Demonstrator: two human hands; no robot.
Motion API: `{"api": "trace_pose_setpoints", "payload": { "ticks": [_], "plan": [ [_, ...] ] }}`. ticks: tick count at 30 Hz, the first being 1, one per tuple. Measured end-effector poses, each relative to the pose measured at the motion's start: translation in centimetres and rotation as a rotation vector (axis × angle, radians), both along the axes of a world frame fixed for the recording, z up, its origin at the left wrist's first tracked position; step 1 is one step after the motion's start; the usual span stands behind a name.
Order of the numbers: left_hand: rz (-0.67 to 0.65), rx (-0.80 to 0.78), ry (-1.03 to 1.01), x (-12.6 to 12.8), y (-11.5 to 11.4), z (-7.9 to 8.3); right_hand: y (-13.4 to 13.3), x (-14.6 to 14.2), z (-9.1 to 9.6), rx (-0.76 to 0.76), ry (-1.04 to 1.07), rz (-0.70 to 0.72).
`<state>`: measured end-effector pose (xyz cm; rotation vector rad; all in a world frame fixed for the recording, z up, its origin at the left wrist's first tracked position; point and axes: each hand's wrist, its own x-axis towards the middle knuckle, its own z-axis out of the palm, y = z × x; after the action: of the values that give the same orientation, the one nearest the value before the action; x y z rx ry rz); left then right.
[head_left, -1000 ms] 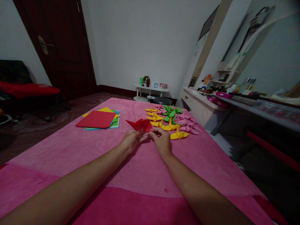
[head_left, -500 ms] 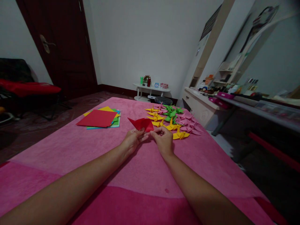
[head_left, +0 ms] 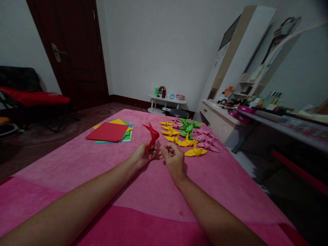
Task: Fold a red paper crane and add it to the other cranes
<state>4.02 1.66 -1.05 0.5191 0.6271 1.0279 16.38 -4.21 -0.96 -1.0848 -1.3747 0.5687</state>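
Observation:
A red origami crane (head_left: pixel 153 135), folded in paper with thin points standing up, is pinched by its lower end in my left hand (head_left: pixel 144 155), just above the pink cover. Close beside it on the right, my right hand (head_left: pixel 174 162) has its fingers curled in and holds nothing that I can see. Its fingertips are near those of the left hand, apart from the red paper. Right of my hands lie several finished paper cranes: yellow ones (head_left: pixel 196 151) nearest, green ones (head_left: pixel 188 127) behind, and pink ones (head_left: pixel 208 138) at the right.
A stack of square coloured paper with a red sheet (head_left: pixel 109 131) on top lies left on the pink cover (head_left: pixel 102 164). Beyond the surface's far edge stands a low white table (head_left: pixel 166 99) with small items. A cluttered dresser (head_left: pixel 220 114) is at the right, a red chair (head_left: pixel 33 99) at the left.
The red paper has turned from a broad, flat-lying shape to a narrow upright one in my left hand. My right hand has let go of it and drawn slightly back.

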Motion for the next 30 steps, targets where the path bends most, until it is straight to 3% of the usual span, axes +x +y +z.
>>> {"api": "trace_pose_setpoints", "payload": {
  "ticks": [4,7,12,17,21,23,26,30],
  "plan": [
    [-0.244,-0.001,-0.038,-1.5,0.4,0.6,0.6,1.3,0.4,0.031,0.056,-0.085],
    [-0.376,0.149,0.199,-2.3,0.9,0.7,1.1,2.4,0.5,0.107,-0.041,-0.111],
    [-0.337,0.573,0.808,-3.5,2.1,1.4,1.5,3.7,0.8,0.238,-0.256,-0.102],
    [-0.279,0.858,1.122,-4.3,2.8,2.5,1.8,4.4,0.6,0.222,-0.243,-0.205],
    [-0.244,0.829,1.211,-4.2,2.5,2.9,0.7,4.4,1.4,0.447,-0.379,-0.231],
    [-0.248,0.738,1.147,-4.1,2.2,3.0,0.2,4.2,1.9,0.539,-0.595,-0.108],
    [-0.325,0.567,1.003,-4.0,1.8,3.0,-0.2,3.8,2.2,0.544,-0.911,0.111],
    [-0.523,0.427,0.895,-4.2,1.6,2.7,0.2,3.3,1.8,0.480,-1.030,0.177]
  ]
}}
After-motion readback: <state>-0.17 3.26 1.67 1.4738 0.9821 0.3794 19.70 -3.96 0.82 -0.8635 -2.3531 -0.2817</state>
